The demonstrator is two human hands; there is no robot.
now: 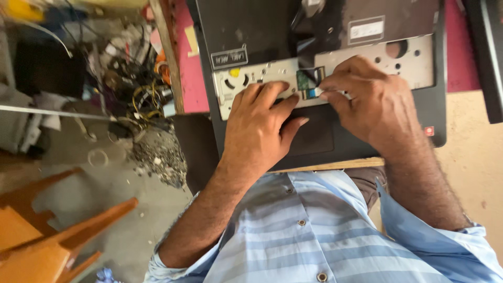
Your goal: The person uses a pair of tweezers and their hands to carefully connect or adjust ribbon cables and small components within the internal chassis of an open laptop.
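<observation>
A thin flat ribbon cable [316, 92] with a blue tip lies beside a small green circuit board [303, 79] on the silvery metal plate [408, 58] of an opened laptop shell [435, 112], near the middle of the shell. The right hand [374, 102] pinches the cable's end between thumb and fingertips, closed on it, seemingly to steer so slight a strip with precision. The left hand [259, 128] lies flat and open just beside it, fingers spread over the plate and the dark inner panel, apparently pressing the shell down so it stays put (nothing is gripped in it). The shell rests on a worktop [474, 152] with a pink mat [191, 78] under its far side, its near edge overhanging the worktop's wooden front edge, close to the person's striped blue shirt [309, 230]. Past the worktop's left edge, the floor holds a tangle of wires and scrap [136, 99], and an orange wooden stool [50, 230] stands in the near corner.
</observation>
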